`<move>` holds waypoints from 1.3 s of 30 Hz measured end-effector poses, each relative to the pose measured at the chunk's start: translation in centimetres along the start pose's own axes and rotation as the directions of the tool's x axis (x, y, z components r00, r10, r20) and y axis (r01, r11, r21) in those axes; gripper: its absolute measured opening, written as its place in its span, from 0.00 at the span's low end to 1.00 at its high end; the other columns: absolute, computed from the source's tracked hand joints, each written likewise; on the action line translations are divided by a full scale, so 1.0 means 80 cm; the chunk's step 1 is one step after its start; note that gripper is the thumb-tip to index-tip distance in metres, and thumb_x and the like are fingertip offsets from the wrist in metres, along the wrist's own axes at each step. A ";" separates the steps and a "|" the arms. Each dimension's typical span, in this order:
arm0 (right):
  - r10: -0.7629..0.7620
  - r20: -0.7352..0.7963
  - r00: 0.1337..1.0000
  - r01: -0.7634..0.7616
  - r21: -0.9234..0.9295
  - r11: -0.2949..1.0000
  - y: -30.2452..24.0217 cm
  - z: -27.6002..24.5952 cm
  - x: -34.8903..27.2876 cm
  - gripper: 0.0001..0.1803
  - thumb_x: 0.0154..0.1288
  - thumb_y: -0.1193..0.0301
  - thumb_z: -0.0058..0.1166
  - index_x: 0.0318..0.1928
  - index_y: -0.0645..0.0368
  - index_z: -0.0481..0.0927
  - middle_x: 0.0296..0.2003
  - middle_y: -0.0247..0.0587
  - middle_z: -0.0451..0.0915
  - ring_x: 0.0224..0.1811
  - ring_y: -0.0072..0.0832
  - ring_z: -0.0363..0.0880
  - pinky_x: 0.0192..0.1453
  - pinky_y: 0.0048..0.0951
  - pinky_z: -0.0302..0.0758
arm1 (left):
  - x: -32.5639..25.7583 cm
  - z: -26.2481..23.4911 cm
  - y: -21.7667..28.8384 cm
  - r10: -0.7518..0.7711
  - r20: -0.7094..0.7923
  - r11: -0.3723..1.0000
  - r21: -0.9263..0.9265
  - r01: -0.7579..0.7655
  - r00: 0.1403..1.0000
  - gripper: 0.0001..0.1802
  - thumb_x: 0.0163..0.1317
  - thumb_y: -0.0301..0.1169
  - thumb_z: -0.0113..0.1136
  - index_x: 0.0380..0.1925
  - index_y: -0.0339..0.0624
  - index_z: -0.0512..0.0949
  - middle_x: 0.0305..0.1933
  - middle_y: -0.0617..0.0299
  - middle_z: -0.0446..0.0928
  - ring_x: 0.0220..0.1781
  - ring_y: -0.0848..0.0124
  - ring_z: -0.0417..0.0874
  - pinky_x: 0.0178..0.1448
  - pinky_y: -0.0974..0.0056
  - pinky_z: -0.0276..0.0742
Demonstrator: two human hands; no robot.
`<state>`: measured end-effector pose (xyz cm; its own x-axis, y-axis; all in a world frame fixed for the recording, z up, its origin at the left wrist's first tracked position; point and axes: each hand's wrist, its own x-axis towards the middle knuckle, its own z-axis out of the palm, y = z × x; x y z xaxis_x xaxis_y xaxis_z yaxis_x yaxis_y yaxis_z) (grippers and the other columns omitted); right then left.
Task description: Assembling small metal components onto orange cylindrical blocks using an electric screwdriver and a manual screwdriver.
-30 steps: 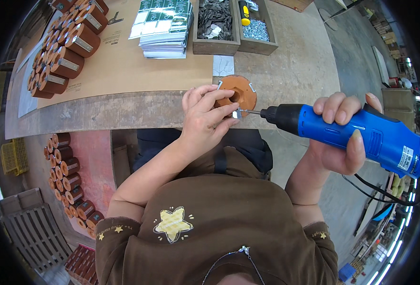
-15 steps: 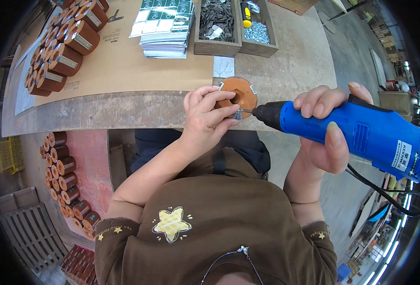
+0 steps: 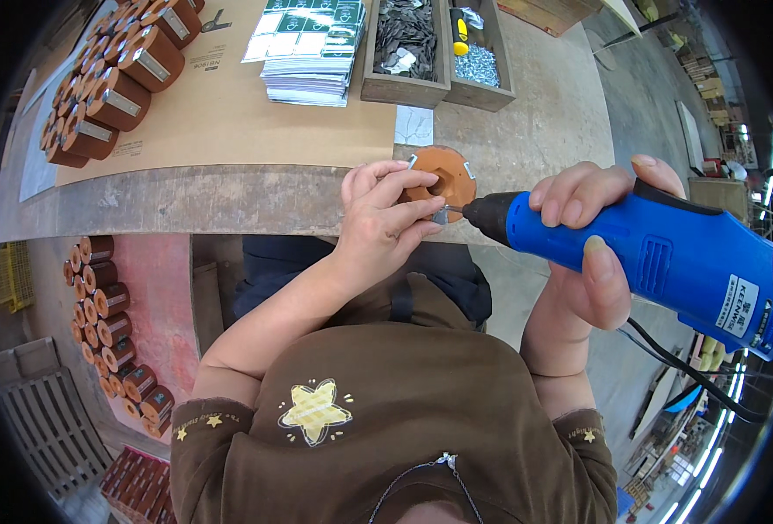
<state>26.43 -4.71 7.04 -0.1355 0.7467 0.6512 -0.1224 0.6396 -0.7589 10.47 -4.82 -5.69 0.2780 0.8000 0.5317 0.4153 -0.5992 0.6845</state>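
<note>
Head view: so compared with a second ago, the big blue-bodied power driver (image 3: 644, 234) has come in toward the work. Way less of its thin metal bit (image 3: 456, 209) shows now; the black tapered nose (image 3: 490, 217) is right beside the orange-brown round block with a hole in its middle (image 3: 459, 182). My read: the bit has sunk in at the small silvery metal piece (image 3: 441, 215) on the block's near side, so this fastening looks nearly all the way in. Can't see the actual tip though.

Right hand (image 3: 603, 271) has its fingers wrapped over the driver body, thumb on the near side. Left hand (image 3: 373, 220) hasn't really shifted: fingertips pinching the block and that metal piece. Block's at the near edge of the grey-brown wooden bench (image 3: 255, 196); can't tell if it's resting there or held just above.
</note>
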 end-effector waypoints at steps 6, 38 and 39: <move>0.027 0.033 0.999 -0.028 0.021 0.999 0.002 0.005 0.003 0.32 0.48 0.71 0.50 0.54 0.63 0.55 0.26 0.42 0.69 0.27 0.30 0.69 0.35 0.35 0.70 | -0.002 0.001 -0.004 0.009 -0.015 1.000 -0.015 -0.009 1.000 0.18 0.33 0.28 0.67 0.31 0.47 0.80 0.44 0.65 0.73 0.50 0.60 0.66 0.54 0.58 0.57; 0.118 -0.014 0.993 -0.118 0.024 0.993 0.004 0.018 0.010 0.28 0.49 0.75 0.55 0.48 0.61 0.54 0.22 0.38 0.68 0.25 0.28 0.69 0.32 0.30 0.71 | -0.003 0.001 -0.005 0.000 -0.028 0.997 -0.082 -0.002 1.000 0.17 0.34 0.25 0.66 0.31 0.46 0.79 0.43 0.64 0.74 0.50 0.60 0.66 0.54 0.58 0.58; 0.131 -0.016 0.991 -0.130 0.018 0.991 0.005 0.019 0.010 0.28 0.49 0.75 0.55 0.48 0.61 0.54 0.23 0.38 0.69 0.25 0.28 0.69 0.32 0.30 0.71 | -0.003 0.001 -0.005 -0.002 -0.031 0.996 -0.085 -0.001 1.000 0.18 0.34 0.25 0.66 0.31 0.46 0.79 0.43 0.64 0.74 0.49 0.60 0.66 0.54 0.58 0.58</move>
<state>24.74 -4.14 7.25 -0.1347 0.8266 0.5464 -0.1213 0.5336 -0.8370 10.30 -4.74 -6.13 0.2500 0.7996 0.5460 0.3394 -0.6005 0.7240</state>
